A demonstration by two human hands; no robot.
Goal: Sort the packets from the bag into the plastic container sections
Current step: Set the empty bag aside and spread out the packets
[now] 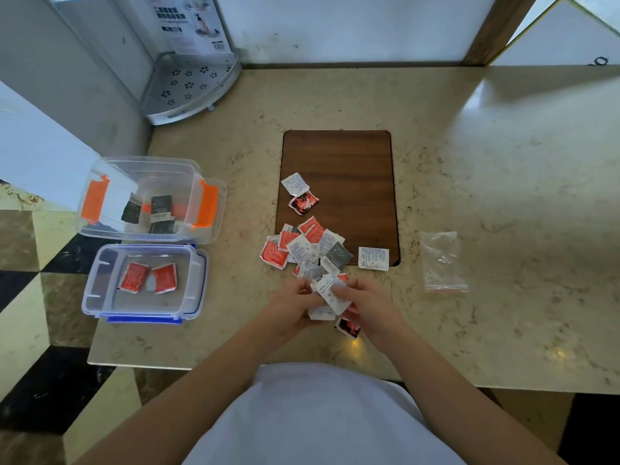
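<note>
Packets [307, 250], red, white and grey, lie heaped mid-counter. Left hand [291, 305] and right hand [370, 305] together pinch several white packets [330, 295] near the counter's edge. Two containers [144, 283] sit well apart, leftward. Holding several at once, one could slip loose and land in the wrong section.

I see both bare forearms reaching forward and converging in front of the torso. My left hand [291, 305] curls its fingers around white packets [330, 293], and my right hand [367, 305] pinches the same bunch from the other side, knuckles up.
</note>
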